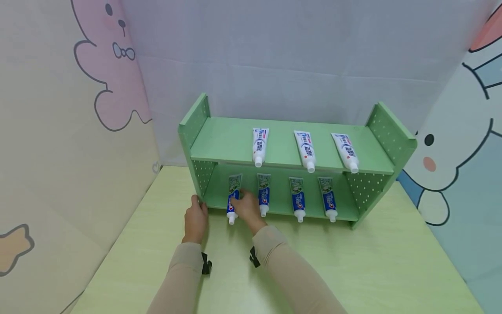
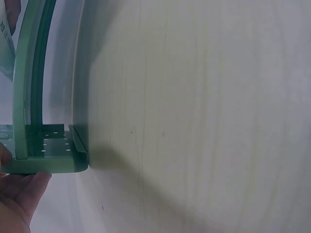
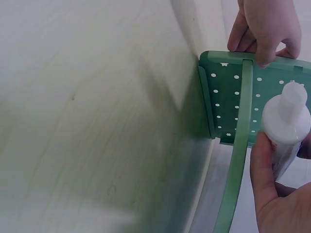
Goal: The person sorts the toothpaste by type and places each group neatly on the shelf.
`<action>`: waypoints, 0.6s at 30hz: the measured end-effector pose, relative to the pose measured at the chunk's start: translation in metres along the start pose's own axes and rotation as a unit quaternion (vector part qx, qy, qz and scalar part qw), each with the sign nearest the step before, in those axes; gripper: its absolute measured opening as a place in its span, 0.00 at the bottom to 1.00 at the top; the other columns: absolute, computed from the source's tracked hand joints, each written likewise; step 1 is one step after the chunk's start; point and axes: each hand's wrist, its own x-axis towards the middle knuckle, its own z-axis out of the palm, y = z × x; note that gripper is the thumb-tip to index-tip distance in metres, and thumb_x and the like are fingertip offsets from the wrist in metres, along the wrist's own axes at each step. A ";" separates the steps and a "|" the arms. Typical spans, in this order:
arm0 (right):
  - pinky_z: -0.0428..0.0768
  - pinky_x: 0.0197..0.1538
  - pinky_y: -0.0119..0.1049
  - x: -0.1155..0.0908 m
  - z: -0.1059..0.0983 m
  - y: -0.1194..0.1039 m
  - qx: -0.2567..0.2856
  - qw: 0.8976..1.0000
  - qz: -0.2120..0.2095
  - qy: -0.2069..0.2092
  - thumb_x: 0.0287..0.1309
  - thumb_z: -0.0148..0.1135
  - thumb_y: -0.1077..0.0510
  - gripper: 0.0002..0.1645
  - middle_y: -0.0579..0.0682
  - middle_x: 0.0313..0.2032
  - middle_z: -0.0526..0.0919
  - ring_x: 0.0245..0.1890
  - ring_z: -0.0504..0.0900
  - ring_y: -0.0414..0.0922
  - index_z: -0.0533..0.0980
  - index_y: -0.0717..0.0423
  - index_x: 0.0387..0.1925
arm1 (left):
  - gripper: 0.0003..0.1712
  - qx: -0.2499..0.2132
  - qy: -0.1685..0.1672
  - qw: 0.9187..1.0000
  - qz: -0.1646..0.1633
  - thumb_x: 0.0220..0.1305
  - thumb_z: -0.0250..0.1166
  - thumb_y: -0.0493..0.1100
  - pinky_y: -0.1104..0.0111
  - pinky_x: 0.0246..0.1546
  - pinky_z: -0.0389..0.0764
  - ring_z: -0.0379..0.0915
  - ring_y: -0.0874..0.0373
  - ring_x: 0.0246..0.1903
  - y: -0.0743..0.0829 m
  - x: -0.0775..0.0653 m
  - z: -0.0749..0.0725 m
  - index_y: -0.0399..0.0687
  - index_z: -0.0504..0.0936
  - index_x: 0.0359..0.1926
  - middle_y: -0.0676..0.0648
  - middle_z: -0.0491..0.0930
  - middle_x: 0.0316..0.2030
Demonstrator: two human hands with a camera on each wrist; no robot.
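Observation:
My right hand (image 1: 249,208) grips a blue-and-green toothpaste tube (image 1: 234,192) at the left end of the lower shelf, thumb and fingers on opposite sides. Its white cap points toward me, past the shelf's front edge; the right wrist view shows the capped end (image 3: 286,119) close up. With my left hand (image 1: 195,221) I hold the lower front edge of the green rack's left side panel (image 2: 53,164), thumb on one face and fingers on the other. Just right of my right hand lies another blue-and-green tube (image 1: 264,192).
Two more blue-and-green tubes, one of them a tube (image 1: 298,198) right of centre, lie on the lower shelf. Three white tubes, including a left one (image 1: 259,144), lie on the upper shelf (image 1: 231,139). The rack stands on a pale wooden table (image 1: 392,261) against walls with cartoon prints.

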 end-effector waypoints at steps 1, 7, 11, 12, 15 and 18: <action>0.71 0.19 0.32 0.001 0.001 0.001 0.000 1.000 -0.001 0.000 0.63 0.61 0.54 0.34 0.49 0.24 0.79 0.18 0.75 0.40 0.66 0.61 0.68 | 0.13 0.000 0.001 1.000 0.000 0.73 0.52 0.37 0.47 0.25 0.73 0.78 0.35 0.27 0.000 0.000 0.000 0.36 0.64 0.54 0.27 0.78 0.30; 0.65 0.17 0.32 0.009 0.003 0.005 -0.009 1.000 -0.021 0.005 0.65 0.60 0.54 0.33 0.47 0.20 0.74 0.13 0.67 0.39 0.66 0.63 0.67 | 0.13 0.001 -0.007 1.000 -0.007 0.73 0.51 0.36 0.48 0.24 0.73 0.78 0.37 0.26 0.001 0.000 0.000 0.36 0.64 0.55 0.28 0.78 0.29; 0.63 0.17 0.34 0.015 0.003 0.005 -0.023 0.999 -0.044 0.022 0.63 0.60 0.56 0.32 0.51 0.21 0.74 0.13 0.63 0.39 0.68 0.67 0.65 | 0.13 -0.003 -0.011 1.000 -0.007 0.73 0.51 0.36 0.49 0.24 0.73 0.76 0.41 0.24 0.003 0.000 0.000 0.36 0.64 0.54 0.30 0.77 0.27; 0.65 0.19 0.34 0.017 0.003 0.004 -0.025 0.998 -0.047 0.026 0.63 0.60 0.56 0.31 0.53 0.25 0.77 0.15 0.65 0.40 0.68 0.68 0.64 | 0.13 -0.002 -0.010 1.000 -0.008 0.73 0.51 0.37 0.50 0.23 0.72 0.75 0.42 0.23 0.003 0.001 0.000 0.36 0.64 0.54 0.31 0.77 0.26; 0.74 0.28 0.37 0.019 0.004 0.003 -0.034 0.998 -0.049 0.029 0.62 0.61 0.55 0.31 0.60 0.42 0.82 0.25 0.75 0.44 0.69 0.67 0.63 | 0.12 0.004 -0.008 1.000 -0.012 0.73 0.51 0.37 0.51 0.22 0.72 0.74 0.43 0.22 0.003 0.000 0.000 0.37 0.64 0.53 0.32 0.77 0.25; 0.78 0.39 0.42 0.022 0.006 0.003 -0.038 0.998 -0.044 0.024 0.63 0.60 0.54 0.31 0.62 0.54 0.79 0.38 0.80 0.49 0.69 0.66 0.64 | 0.12 0.007 -0.007 1.000 -0.013 0.73 0.52 0.37 0.51 0.22 0.72 0.73 0.44 0.21 0.003 0.000 -0.001 0.37 0.64 0.53 0.33 0.77 0.25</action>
